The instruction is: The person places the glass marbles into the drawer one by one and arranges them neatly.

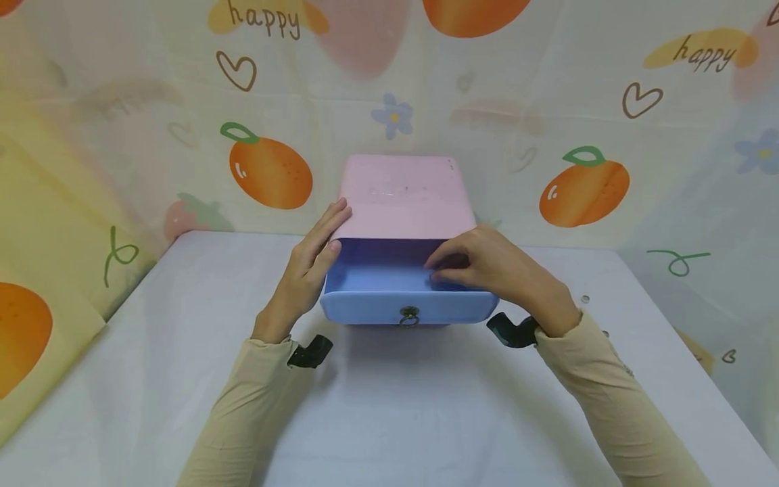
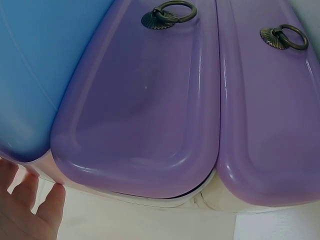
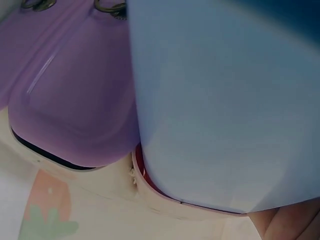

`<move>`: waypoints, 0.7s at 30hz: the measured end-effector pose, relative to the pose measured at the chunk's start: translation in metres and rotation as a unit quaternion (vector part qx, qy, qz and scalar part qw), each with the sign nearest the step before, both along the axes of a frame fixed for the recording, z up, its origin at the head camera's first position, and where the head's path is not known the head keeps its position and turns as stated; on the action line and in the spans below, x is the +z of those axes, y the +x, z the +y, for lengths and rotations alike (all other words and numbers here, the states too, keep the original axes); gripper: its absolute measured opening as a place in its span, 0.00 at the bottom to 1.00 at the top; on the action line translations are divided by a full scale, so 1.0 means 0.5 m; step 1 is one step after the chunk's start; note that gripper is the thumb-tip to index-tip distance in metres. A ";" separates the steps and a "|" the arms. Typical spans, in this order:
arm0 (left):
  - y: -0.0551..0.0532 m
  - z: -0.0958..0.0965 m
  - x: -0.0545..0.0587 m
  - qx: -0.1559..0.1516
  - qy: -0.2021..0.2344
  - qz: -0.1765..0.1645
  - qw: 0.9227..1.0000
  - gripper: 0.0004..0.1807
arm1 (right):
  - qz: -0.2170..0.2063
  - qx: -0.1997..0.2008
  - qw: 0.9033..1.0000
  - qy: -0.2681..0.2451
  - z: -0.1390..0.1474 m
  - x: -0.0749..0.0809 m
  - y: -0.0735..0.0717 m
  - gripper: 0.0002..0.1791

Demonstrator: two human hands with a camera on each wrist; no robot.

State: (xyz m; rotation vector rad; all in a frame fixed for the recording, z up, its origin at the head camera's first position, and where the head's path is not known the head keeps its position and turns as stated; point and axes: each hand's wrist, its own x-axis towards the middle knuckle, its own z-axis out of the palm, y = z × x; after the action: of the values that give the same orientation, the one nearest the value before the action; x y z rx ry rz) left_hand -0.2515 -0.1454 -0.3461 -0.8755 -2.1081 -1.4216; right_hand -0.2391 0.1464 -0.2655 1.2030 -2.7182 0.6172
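A small drawer cabinet with a pink top stands on the table, its blue top drawer pulled out toward me. A bronze ring pull hangs on the drawer's front. My left hand lies along the cabinet's left side, fingers extended and thumb near the front edge. Over the drawer's right wall reaches my right hand, with bent fingers inside the drawer; I cannot tell whether the fingertips pinch anything. In the left wrist view, purple drawers with ring pulls sit shut below the blue one.
A white cloth covers the table. Several small, clear bits, one a round piece, lie on the right near my forearm. Behind the cabinet hangs a curtain printed with oranges. Black wrist mounts stick out under both wrists.
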 end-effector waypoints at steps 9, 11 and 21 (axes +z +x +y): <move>0.001 0.001 -0.003 -0.003 0.003 -0.001 1.000 0.27 | 0.021 0.005 0.997 -0.069 0.016 -0.005 0.010 0.11; 0.001 0.001 -0.003 -0.004 0.003 -0.001 1.000 0.27 | 0.032 0.005 0.996 -0.079 0.021 -0.005 0.013 0.11; 0.001 0.000 -0.001 -0.001 -0.002 0.003 1.000 0.27 | 0.087 -0.008 0.985 -0.149 0.049 -0.017 0.029 0.13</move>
State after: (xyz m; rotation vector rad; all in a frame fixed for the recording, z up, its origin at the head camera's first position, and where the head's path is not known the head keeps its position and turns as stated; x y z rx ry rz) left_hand -0.2511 -0.1452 -0.3468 -0.8827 -2.1062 -1.4153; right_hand -0.2245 0.1710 -0.2740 1.1032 -2.3853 0.8401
